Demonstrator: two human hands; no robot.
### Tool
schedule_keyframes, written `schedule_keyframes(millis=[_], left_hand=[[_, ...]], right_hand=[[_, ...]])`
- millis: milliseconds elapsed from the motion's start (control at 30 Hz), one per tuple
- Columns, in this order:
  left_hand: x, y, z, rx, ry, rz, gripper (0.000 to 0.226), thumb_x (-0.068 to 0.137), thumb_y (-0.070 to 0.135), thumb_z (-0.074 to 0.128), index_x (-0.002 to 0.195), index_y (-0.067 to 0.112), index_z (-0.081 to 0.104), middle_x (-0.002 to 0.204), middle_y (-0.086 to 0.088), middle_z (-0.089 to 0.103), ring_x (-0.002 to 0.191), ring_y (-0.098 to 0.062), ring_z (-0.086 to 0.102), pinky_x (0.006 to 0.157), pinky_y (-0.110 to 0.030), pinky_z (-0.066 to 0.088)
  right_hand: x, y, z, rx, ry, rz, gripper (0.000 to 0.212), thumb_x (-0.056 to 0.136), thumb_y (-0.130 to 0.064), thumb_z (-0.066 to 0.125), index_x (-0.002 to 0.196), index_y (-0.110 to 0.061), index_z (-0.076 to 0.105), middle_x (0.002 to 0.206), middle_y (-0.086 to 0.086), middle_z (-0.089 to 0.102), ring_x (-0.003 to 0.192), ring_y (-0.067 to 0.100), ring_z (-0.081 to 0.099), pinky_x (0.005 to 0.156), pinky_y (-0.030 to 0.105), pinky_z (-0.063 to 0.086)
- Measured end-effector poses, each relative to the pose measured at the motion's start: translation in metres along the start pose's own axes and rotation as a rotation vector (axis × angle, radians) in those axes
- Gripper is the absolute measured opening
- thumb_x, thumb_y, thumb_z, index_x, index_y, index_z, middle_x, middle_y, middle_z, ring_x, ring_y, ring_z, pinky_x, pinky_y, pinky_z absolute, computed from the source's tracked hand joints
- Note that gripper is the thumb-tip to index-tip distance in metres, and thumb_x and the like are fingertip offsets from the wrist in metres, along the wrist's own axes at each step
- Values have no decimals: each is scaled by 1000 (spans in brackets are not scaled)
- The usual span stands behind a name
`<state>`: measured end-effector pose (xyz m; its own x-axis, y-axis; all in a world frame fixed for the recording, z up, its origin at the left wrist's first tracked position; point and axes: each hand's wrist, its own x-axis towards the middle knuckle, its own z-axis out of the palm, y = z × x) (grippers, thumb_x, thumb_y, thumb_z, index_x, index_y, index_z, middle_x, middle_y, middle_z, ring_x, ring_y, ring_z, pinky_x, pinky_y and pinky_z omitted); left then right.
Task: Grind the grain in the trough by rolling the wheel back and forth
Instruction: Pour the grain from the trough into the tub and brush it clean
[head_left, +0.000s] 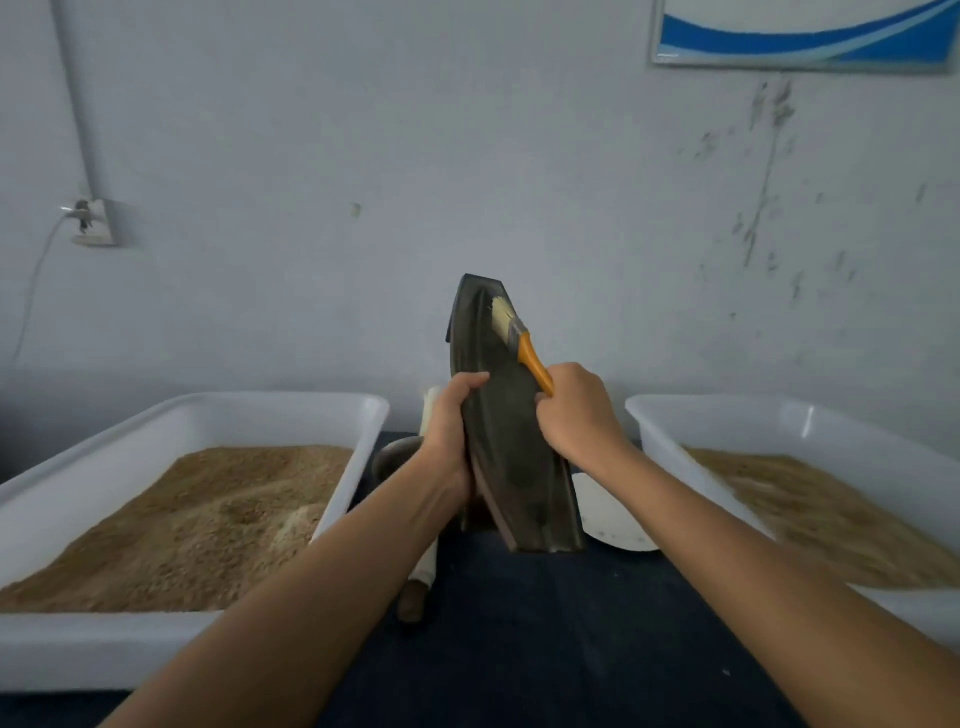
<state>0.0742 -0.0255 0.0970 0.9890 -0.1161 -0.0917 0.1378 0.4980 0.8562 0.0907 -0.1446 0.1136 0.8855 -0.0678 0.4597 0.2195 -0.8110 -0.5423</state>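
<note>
The dark boat-shaped trough stands tipped up on end at the centre, its lower end over a white plate. My left hand grips its left edge. My right hand holds the orange handle of a paintbrush, whose pale bristles touch the trough's upper inside. The grinding wheel lies behind my left wrist, mostly hidden, and its wooden axle handle sticks out below my left forearm.
A white tub of tan ground grain sits at the left, and another white tub of grain at the right. Both rest on a dark cloth-covered table. A grey wall with a power socket stands behind.
</note>
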Motion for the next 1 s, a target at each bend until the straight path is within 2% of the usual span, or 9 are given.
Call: schedule_keyframes(millis=[133, 233, 300, 400, 567, 633, 767, 900, 1000], left_hand=[[-5, -36, 12, -23, -2, -84, 29, 84, 36, 59, 83, 9, 71, 72, -12, 73, 53, -23, 68, 49, -28, 53], [-9, -61, 11, -26, 10, -135, 30, 81, 35, 60, 80, 9, 75, 81, -13, 73, 59, -26, 70, 56, -31, 52], [-12, -74, 7, -11, 27, -160, 33, 80, 36, 60, 91, 8, 74, 85, -14, 73, 68, -28, 70, 62, -33, 52], [-14, -89, 1, 9, 71, -202, 38, 81, 41, 58, 96, 9, 72, 86, -15, 73, 83, -31, 67, 67, -35, 50], [-14, -107, -16, 61, 101, -256, 31, 85, 32, 55, 94, 7, 71, 83, -16, 73, 84, -32, 65, 66, -35, 49], [-11, -112, -21, 64, 112, -273, 31, 86, 28, 53, 95, 4, 71, 87, -17, 73, 82, -32, 66, 66, -35, 49], [-5, -116, -26, 90, 124, -271, 34, 90, 29, 51, 92, 3, 72, 90, -17, 73, 79, -30, 67, 67, -34, 49], [4, -109, -29, 153, 118, -265, 37, 96, 36, 46, 91, 8, 70, 80, -12, 74, 80, -27, 67, 63, -32, 48], [11, -100, -29, 213, 141, -270, 39, 98, 42, 44, 87, 11, 65, 68, -7, 72, 79, -25, 65, 60, -31, 46]], right_hand=[[-23, 33, -2, -25, -5, 32, 36, 96, -7, 46, 65, -18, 33, 65, -5, 37, 55, 8, 39, 44, 15, 21], [-38, 52, 6, -24, 2, 75, 16, 98, -10, 46, 82, -12, 43, 70, -6, 39, 61, 9, 39, 46, 14, 22], [-48, 62, 13, -26, -7, 106, 8, 98, -11, 47, 91, -12, 44, 78, -5, 43, 63, 6, 39, 46, 14, 24], [-63, 72, 24, -35, -45, 147, 11, 98, -12, 49, 90, -15, 41, 75, -7, 43, 61, 4, 41, 46, 15, 25], [-76, 81, 39, -66, -123, 186, 9, 98, -13, 49, 92, -14, 43, 77, -7, 43, 69, 7, 44, 46, 14, 25], [-79, 81, 42, -70, -156, 204, 2, 99, -13, 49, 99, -12, 49, 85, -3, 49, 71, 7, 45, 46, 13, 25], [-78, 82, 48, -74, -186, 224, 11, 99, -13, 49, 108, -8, 52, 105, 5, 60, 88, 13, 56, 54, 14, 31], [-73, 80, 52, -61, -178, 242, 9, 99, -12, 48, 105, -8, 52, 105, 7, 60, 77, 10, 48, 48, 13, 28], [-71, 78, 55, -53, -170, 266, 10, 98, -11, 48, 106, -6, 53, 106, 8, 61, 80, 13, 51, 49, 14, 29]])
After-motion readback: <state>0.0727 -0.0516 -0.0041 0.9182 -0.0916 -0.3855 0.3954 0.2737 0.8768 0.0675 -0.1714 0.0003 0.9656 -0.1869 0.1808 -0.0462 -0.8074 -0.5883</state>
